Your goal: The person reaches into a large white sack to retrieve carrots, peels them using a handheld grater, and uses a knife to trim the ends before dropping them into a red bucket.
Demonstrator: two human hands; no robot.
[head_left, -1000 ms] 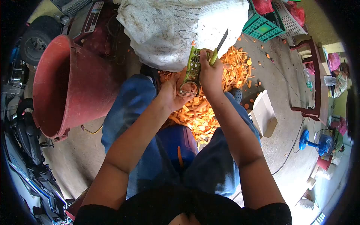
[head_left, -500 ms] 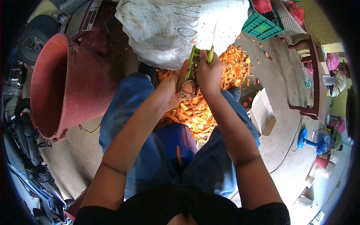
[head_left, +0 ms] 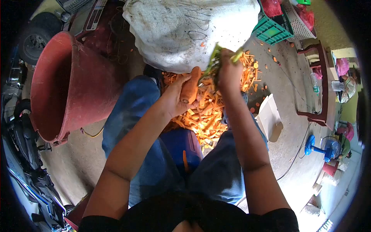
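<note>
A peeled-looking orange carrot [head_left: 190,87] lies in my left hand [head_left: 177,96], with my fingers curled round it. My right hand [head_left: 230,75], a little to the right and higher, is closed on a green peeler [head_left: 213,63], which is blurred and held apart from the carrot. A green handle end [head_left: 237,55] also sticks out of the top of that fist; its blade is not clear. Below both hands a heap of carrot peelings [head_left: 206,120] covers the floor between my legs.
A bulging white sack [head_left: 166,34] stands right in front. On the left is a tipped red tub [head_left: 92,85]; a blue container [head_left: 179,149] sits between my knees. An open cardboard box [head_left: 269,116], a green crate [head_left: 272,29] and a blue fan [head_left: 320,149] are on the right.
My right hand has moved right with the peeler, away from the carrot and my left hand. The carrot now shows fully in my left hand.
</note>
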